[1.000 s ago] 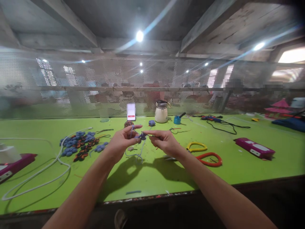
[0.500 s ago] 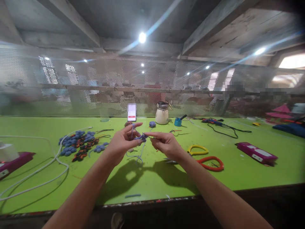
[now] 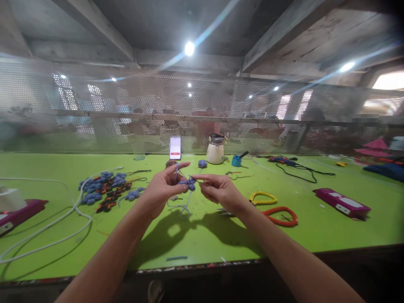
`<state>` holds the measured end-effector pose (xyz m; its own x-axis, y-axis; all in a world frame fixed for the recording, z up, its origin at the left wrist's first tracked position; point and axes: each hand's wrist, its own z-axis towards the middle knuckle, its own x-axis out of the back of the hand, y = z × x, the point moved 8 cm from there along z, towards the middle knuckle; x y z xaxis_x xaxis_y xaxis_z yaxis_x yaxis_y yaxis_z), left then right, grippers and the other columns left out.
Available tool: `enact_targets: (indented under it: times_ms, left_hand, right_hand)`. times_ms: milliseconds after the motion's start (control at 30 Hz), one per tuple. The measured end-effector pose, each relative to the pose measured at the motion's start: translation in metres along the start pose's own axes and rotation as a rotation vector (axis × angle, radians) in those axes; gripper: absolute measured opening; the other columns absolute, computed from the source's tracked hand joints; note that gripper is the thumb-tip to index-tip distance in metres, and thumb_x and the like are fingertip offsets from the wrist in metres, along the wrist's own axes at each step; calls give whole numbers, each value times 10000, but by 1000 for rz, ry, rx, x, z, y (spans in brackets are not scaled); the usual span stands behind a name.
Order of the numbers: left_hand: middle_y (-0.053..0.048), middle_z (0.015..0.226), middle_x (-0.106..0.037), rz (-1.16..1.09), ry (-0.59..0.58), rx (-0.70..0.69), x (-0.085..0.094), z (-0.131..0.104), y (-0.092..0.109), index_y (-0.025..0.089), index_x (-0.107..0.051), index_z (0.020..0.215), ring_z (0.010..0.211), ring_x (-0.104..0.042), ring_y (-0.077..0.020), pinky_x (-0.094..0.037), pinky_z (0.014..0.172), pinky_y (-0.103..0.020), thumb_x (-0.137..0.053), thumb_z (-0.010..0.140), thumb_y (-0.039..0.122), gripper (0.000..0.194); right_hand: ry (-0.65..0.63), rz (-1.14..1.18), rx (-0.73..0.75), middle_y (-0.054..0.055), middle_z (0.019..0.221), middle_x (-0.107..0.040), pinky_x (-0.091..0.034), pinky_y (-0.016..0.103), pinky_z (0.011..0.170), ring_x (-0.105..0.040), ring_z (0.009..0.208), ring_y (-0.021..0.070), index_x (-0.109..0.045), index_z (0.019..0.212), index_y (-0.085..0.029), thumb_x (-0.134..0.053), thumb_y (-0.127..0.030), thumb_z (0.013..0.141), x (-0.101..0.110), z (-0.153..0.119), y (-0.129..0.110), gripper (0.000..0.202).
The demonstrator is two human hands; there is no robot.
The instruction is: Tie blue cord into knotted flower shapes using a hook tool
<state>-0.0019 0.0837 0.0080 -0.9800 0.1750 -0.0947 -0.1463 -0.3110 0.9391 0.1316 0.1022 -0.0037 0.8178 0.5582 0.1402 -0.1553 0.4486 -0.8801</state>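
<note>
My left hand [image 3: 164, 184] pinches a small piece of blue-purple crochet work [image 3: 190, 183] between thumb and fingers. Yarn of the same colour loops over its raised index finger. Facing it from the right, my right hand [image 3: 219, 189] is closed on a thin crochet hook [image 3: 198, 181], whose tip meets the crochet work; most of the hook is hidden in the fingers. A loose strand of yarn [image 3: 184, 209] hangs below onto the green table. Behind the hands lies a small ball of yarn [image 3: 202, 163].
Blue and dark-orange crocheted pieces [image 3: 105, 187] lie left, near a white cable [image 3: 75, 206]. Scissors [image 3: 279, 215] with red and yellow handles rest beside my right forearm. Farther back stand a phone [image 3: 175, 147], a cream flask [image 3: 215, 150] and a blue pot [image 3: 236, 160]. A purple power strip [image 3: 342, 203] lies right.
The crochet work in my left fingers has turned slightly, and more of it shows below the hook. Both hands stay nearly in place.
</note>
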Motion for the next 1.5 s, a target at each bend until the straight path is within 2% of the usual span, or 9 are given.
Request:
enact_targets:
  times_ms: [367,633,1000,1233,1500]
  left_hand:
    - [37,668,-553,-12,-14,-5,-3,-2,2,127,-551,1232,642,-485,-102,-362,627,-257,-746,649,121,615]
    - [27,676,-559,-43,-34,33,0,2,-3,138,-545,1243,659,-497,-111,-357,615,-258,-762,643,137,638]
    - [31,699,-561,-59,-35,63,1,2,-6,162,-596,1194,675,-516,-110,-382,663,-259,-789,629,159,597]
    - [35,680,-576,-60,38,47,9,5,-10,159,-654,1108,678,-536,-105,-400,700,-261,-810,589,144,543]
    - [21,664,-607,-82,-2,78,9,7,-16,147,-641,1129,651,-546,-113,-405,658,-265,-819,576,141,581]
  right_hand:
    - [-20,41,-17,-88,478,-373,-162,215,396,-244,404,43,-642,1189,-142,-603,-253,822,0,0,1,385]
    - [-33,20,-1,-87,478,-379,-160,217,394,-253,398,42,-643,1188,-151,-589,-237,838,1,0,1,364]
    - [-27,37,-44,-82,493,-403,-142,218,385,-244,392,37,-625,1210,-142,-601,-261,829,0,1,5,400]
    - [-38,31,-72,-78,493,-427,-151,215,394,-253,399,40,-616,1222,-142,-609,-282,825,-1,1,4,421]
    - [-33,9,-76,-79,475,-431,-168,223,402,-246,394,41,-632,1195,-129,-597,-251,830,-1,1,3,387]
